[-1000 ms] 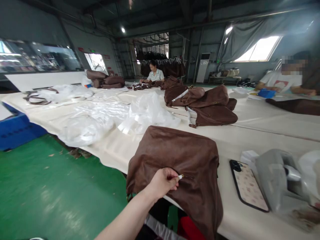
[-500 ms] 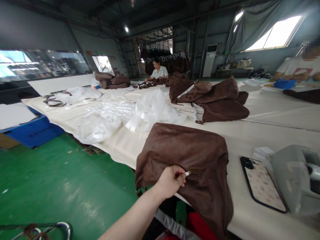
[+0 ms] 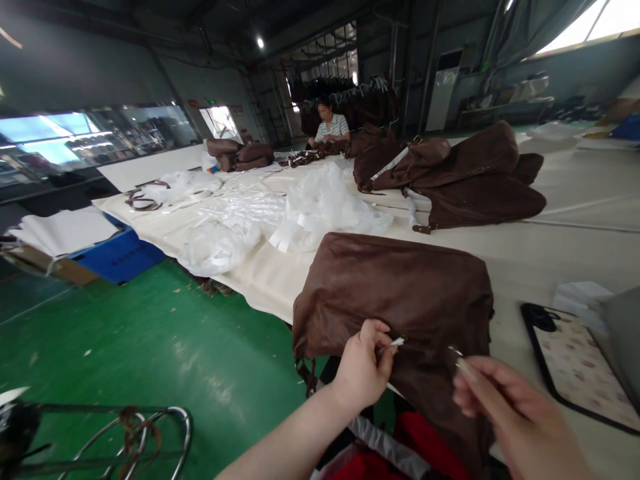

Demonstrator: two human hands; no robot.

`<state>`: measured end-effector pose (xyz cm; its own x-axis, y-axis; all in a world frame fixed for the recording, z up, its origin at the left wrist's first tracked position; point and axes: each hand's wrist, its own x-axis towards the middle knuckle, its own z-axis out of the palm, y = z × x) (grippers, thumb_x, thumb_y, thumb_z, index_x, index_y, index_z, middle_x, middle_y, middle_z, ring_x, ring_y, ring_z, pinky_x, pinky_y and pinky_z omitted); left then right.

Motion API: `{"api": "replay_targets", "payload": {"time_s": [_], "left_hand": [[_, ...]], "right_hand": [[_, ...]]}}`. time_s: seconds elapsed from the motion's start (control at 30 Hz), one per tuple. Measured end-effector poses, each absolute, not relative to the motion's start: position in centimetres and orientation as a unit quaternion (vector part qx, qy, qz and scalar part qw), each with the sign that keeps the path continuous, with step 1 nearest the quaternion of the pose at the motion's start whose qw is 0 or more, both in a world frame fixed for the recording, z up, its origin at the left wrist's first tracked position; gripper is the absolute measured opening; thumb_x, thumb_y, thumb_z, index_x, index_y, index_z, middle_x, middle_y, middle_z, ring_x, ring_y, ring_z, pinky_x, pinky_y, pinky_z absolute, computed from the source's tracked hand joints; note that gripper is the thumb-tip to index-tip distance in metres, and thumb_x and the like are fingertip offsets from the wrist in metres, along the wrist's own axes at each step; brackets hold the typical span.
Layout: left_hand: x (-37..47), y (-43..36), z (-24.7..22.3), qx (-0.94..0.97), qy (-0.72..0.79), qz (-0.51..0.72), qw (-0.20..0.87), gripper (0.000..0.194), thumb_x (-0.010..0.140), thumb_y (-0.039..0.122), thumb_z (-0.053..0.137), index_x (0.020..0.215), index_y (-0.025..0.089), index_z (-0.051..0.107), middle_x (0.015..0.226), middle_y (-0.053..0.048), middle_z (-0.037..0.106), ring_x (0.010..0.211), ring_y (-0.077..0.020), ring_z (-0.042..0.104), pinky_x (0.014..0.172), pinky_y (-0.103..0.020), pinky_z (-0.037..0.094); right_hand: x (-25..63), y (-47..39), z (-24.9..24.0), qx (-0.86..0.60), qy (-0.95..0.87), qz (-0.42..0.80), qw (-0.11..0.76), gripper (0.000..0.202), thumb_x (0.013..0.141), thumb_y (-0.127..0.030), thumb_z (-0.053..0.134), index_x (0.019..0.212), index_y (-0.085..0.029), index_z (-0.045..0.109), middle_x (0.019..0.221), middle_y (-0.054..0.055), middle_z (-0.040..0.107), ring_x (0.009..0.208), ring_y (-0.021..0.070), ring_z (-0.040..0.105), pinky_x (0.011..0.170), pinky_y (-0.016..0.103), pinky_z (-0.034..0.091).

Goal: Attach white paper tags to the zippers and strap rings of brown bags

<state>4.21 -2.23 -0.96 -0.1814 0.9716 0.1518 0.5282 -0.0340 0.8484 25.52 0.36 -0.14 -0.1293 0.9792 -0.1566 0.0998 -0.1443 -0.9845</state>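
A brown leather-like bag [image 3: 400, 277] lies across the table's front edge, part of it hanging over. My left hand [image 3: 361, 363] pinches a zipper pull [image 3: 399, 342] wrapped in white, at a short zip on the bag's face. To the right, over the bag, my right hand [image 3: 515, 403] is closed at the fingertips on a small shiny strip [image 3: 455, 351] that looks like clear tape; blur hides its detail. A gap separates the strip from the zipper pull.
Beside the bag lies a phone [image 3: 583, 363] in a patterned case. Crumpled clear plastic [image 3: 320, 207] and more brown bags [image 3: 480, 187] cover the table behind. A person [image 3: 330, 127] sits at the far side. A blue crate [image 3: 117, 257] stands left, a metal-tube frame [image 3: 165, 440] at lower left.
My right hand has come in from the right with the small strip. My left hand keeps its pinch on the zipper pull. The view has swung, shifting the scene rightward.
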Motion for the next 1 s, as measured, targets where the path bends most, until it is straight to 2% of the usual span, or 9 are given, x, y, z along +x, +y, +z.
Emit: {"api": "replay_targets", "payload": {"time_s": [0.1,0.23,0.37,0.53,0.67,0.77,0.87,1.0], "left_hand": [[4.3,-2.7,-0.8,0.612,0.646,0.402,0.214,0.021,0.085,0.014,0.051,0.104,0.020,0.046,0.084,-0.003,0.070,0.074,-0.0169,0.066,0.070,-0.028,0.050],[4.1,-3.0,-1.1,0.642,0.636,0.396,0.163,0.022,0.088,0.015,0.048,0.109,0.019,0.045,0.091,-0.006,0.069,0.080,-0.0188,0.067,0.076,-0.031,0.053],[4.0,-3.1,-1.5,0.664,0.627,0.387,0.128,0.024,0.090,0.015,0.047,0.113,0.018,0.047,0.096,-0.006,0.069,0.086,-0.0196,0.066,0.080,-0.033,0.053],[4.1,-3.0,-0.7,0.679,0.627,0.353,0.144,0.021,0.093,0.017,0.043,0.105,0.020,0.060,0.096,-0.006,0.070,0.087,-0.0191,0.065,0.083,-0.033,0.052],[3.8,-2.7,0.3,0.635,0.633,0.379,0.229,0.022,0.089,0.015,0.046,0.098,0.019,0.066,0.093,-0.006,0.071,0.085,-0.0184,0.065,0.084,-0.032,0.051],[3.4,-2.3,0.6,0.542,0.600,0.413,0.418,0.020,0.087,0.018,0.049,0.095,0.015,0.067,0.084,-0.005,0.069,0.072,-0.0142,0.063,0.072,-0.027,0.053],[3.3,-2.1,0.7,0.431,0.542,0.440,0.572,0.021,0.085,0.027,0.056,0.095,0.011,0.066,0.076,-0.005,0.067,0.059,-0.0095,0.059,0.062,-0.023,0.052],[4.2,-2.5,0.7,0.377,0.535,0.486,0.580,0.027,0.081,0.035,0.064,0.090,0.009,0.066,0.072,-0.003,0.064,0.056,-0.0085,0.058,0.060,-0.022,0.052]], "right_hand": [[20.4,1.4,-0.4,-0.454,-0.500,0.645,0.357,0.038,0.078,-0.054,0.068,0.074,-0.017,0.063,0.061,0.001,0.060,0.053,0.0123,0.052,0.049,0.023,0.040],[18.2,1.9,-1.1,-0.455,-0.486,0.677,0.315,0.042,0.074,-0.057,0.070,0.072,-0.016,0.062,0.055,0.000,0.057,0.045,0.0104,0.047,0.043,0.022,0.033],[18.7,1.8,-1.5,-0.472,-0.490,0.670,0.296,0.041,0.074,-0.056,0.069,0.071,-0.016,0.062,0.054,0.000,0.057,0.045,0.0100,0.048,0.042,0.021,0.035],[18.4,1.9,-1.5,-0.511,-0.508,0.636,0.276,0.042,0.073,-0.059,0.068,0.072,-0.017,0.062,0.053,0.000,0.058,0.045,0.0125,0.052,0.043,0.022,0.040],[18.6,1.6,-1.8,-0.519,-0.521,0.621,0.271,0.041,0.075,-0.057,0.066,0.083,-0.016,0.066,0.068,0.004,0.067,0.054,0.0141,0.060,0.049,0.023,0.048],[19.0,1.4,-2.1,-0.503,-0.521,0.635,0.268,0.040,0.075,-0.053,0.067,0.090,-0.016,0.068,0.080,0.007,0.071,0.062,0.0161,0.064,0.056,0.026,0.053],[19.1,1.2,-2.4,-0.486,-0.527,0.644,0.267,0.037,0.076,-0.050,0.067,0.092,-0.016,0.069,0.081,0.008,0.072,0.067,0.0182,0.066,0.061,0.029,0.055],[18.7,1.2,-2.6,-0.506,-0.527,0.622,0.281,0.035,0.077,-0.049,0.065,0.091,-0.017,0.068,0.078,0.006,0.072,0.068,0.0206,0.068,0.063,0.030,0.056]]}}
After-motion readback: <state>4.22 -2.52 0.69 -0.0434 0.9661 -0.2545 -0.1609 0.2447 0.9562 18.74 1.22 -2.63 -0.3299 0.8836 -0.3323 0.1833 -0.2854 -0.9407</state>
